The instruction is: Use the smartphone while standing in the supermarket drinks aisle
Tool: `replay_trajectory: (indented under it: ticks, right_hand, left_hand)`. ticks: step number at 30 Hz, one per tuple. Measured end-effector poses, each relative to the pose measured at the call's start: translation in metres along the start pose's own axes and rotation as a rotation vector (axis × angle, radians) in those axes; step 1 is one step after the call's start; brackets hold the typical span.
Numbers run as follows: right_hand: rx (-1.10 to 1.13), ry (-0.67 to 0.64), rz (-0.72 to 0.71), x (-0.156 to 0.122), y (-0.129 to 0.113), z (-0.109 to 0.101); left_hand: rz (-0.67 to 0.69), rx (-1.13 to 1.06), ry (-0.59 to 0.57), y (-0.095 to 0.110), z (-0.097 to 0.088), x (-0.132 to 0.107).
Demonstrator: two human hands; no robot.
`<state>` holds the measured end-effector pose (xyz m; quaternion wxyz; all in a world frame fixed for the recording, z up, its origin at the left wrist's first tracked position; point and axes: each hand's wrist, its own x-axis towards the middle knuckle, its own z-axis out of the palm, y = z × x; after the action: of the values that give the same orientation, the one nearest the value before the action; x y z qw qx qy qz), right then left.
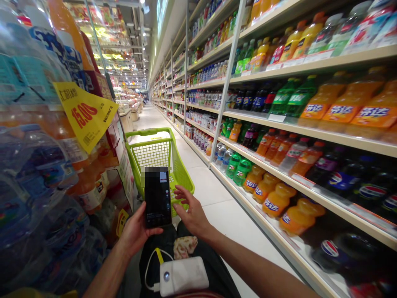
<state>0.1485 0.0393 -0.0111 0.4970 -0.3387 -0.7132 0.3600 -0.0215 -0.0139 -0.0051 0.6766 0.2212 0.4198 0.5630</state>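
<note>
1. The phone point(157, 203) stands tilted between the two hands, its dark screen facing the wearer, a column of small icons near the right edge.
2. The left hand point(135, 227) grips the phone at its lower left, one digit stretched along the bottom edge; how the fingers lie behind it cannot be told.
3. The right hand point(194, 213) is just to the right of the phone, apart from it, with fingers spread and loosely bent, holding nothing.
4. Beyond the phone and partly hidden by it is a green shopping basket point(183, 176), with its handle at the far end.
5. Nearer the wearer than both hands, a white power bank point(186, 276) rests on the lap point(221, 275), with a white cable point(148, 269) looping along its left side. A crumpled patterned cloth point(185, 247) lies just beyond it.
6. Packed bottles point(57, 219) rise on the left under a yellow price sign point(88, 114); a shelf unit point(232, 62) of drinks runs along the right.
</note>
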Motion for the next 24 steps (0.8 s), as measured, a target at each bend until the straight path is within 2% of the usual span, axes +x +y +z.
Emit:
replay_trajectory:
  ticks: [4,10,16,24]
  right_hand:
    - [-0.251,0.014,-0.261,-0.002,-0.004,-0.004]
    - [-0.497,-0.084,-0.512,-0.006,-0.011,-0.007]
    - [-0.653,-0.206,-0.59,-0.005,-0.012,-0.006]
    - [-0.688,-0.291,-0.666,-0.004,-0.009,-0.013]
  left_hand:
    - [0.007,-0.006,-0.011,0.0,0.0,-0.001]
    - [0.004,-0.005,0.006,0.0,0.003,-0.002]
    - [0.006,-0.015,-0.026,0.001,0.002,-0.002]
    - [0.001,-0.057,-0.06,0.002,0.001,-0.002]
